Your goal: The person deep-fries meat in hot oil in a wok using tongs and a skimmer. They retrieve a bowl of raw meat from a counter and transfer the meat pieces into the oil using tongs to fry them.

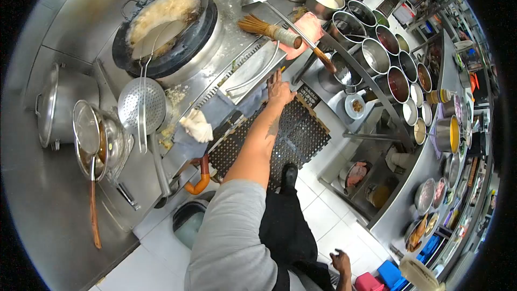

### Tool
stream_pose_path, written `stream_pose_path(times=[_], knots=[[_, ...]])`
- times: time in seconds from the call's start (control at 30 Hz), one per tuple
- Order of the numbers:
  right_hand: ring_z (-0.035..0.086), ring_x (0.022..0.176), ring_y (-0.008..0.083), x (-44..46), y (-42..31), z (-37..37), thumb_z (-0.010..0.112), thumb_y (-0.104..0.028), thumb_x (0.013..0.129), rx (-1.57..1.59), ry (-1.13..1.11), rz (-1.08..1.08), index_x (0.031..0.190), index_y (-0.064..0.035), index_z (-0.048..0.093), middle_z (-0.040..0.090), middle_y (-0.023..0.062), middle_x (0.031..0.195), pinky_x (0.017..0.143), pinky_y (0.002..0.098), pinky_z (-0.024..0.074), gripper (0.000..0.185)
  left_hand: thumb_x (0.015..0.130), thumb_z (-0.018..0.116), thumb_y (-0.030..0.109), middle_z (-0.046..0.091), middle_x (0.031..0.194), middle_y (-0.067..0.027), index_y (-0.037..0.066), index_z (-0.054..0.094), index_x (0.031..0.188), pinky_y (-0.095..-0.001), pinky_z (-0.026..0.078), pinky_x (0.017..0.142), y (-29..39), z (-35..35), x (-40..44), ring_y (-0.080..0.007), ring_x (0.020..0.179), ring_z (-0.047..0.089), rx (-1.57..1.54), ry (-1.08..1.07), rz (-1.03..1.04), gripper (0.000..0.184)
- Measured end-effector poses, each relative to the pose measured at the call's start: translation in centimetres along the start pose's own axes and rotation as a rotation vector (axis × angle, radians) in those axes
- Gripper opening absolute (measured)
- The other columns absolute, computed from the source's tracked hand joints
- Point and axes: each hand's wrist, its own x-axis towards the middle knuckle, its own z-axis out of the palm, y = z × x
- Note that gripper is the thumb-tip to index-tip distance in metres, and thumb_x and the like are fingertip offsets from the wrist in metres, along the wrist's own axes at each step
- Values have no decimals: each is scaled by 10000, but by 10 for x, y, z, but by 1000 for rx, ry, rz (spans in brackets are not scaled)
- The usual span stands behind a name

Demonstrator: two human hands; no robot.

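Observation:
My left hand (279,91) reaches out to the front edge of the stove (253,75). Its fingers are stretched, the thumb apart, and the fingertips are at a small yellow piece (283,69) too small to name. Just beyond lie a bamboo wok brush (269,31), a long-handled ladle (291,24) and a pink cloth (308,28). My right hand (340,263) hangs low beside my body, fingers loosely apart, with nothing visible in it. On the burner, a black wok (121,54) contains foaming, pale-brown liquid, with a wire tool (145,64) resting across its rim.
A perforated skimmer (141,102), strainer (88,124) and lidded pot (51,108) stand left. A white cloth (197,125) lies on the stove's edge. Several metal pots (375,56) fill the right counter. A black mat (285,134) covers part of the tiled floor.

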Motion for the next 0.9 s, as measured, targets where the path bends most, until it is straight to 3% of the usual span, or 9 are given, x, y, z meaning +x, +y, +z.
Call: stream_pose_path(times=[0.17,0.2,0.33,0.43,0.5,0.57,0.63,0.77,0.9], knots=[[696,667,247,24,-26,-14,659,-319,858,-68,-87,-23,1226,24,565,702,198,850,688,352,533,513,820,636,478,607,1164,-275,98,715,1053,-453,428,1003,-31,32,83,-342,1209,527,-60,-251,23,453],[695,674,246,37,-25,-14,668,-326,846,-63,-73,-73,1220,17,572,704,192,863,685,355,532,516,833,624,421,684,994,-196,101,730,984,-427,506,873,-32,33,68,-337,934,664,-36,-8,95,370],[693,704,258,91,-70,-36,663,-314,852,-66,6,-379,1213,7,578,702,181,850,693,366,525,490,884,621,277,676,881,-168,61,660,928,-409,506,695,-19,52,-100,-328,806,662,-573,470,18,223],[689,675,254,119,-131,-61,652,-294,863,-172,119,-694,1205,6,583,697,180,817,671,360,520,460,900,623,327,709,943,-108,54,687,1012,-369,516,745,-41,57,-292,-258,892,669,-896,255,-764,302],[683,690,271,143,-166,-79,650,-279,864,-173,79,-721,1205,0,589,694,185,841,663,365,518,445,894,594,228,697,818,-150,10,693,944,-393,520,627,-145,166,-404,-292,753,683,-1400,735,-1004,245],[670,668,246,113,-206,-95,642,-251,870,-64,17,-772,1242,17,560,684,179,870,609,343,512,465,892,532,200,651,743,-232,-25,648,785,-472,497,623,-200,100,-493,-411,715,636,-269,795,-1427,275],[677,869,304,106,-229,-99,657,-220,852,-99,-72,-696,1224,-10,585,687,202,953,762,368,510,433,939,508,256,610,690,-223,-12,591,726,-502,452,612,-236,-1,-538,-432,673,597,30,1196,-1199,352],[677,880,326,113,-229,-89,659,-216,844,-213,-21,-731,1215,-1,588,689,211,935,776,368,513,435,929,543,323,623,862,-209,-37,543,1024,-469,489,756,-328,-113,-547,-384,850,603,461,1269,-1196,373],[684,777,323,44,-278,-77,638,-255,863,-529,61,-935,1233,-6,570,681,221,907,721,401,523,450,930,554,362,611,834,-177,-26,526,1032,-446,509,752,-402,-126,-541,-360,793,603,140,750,-1231,402]])
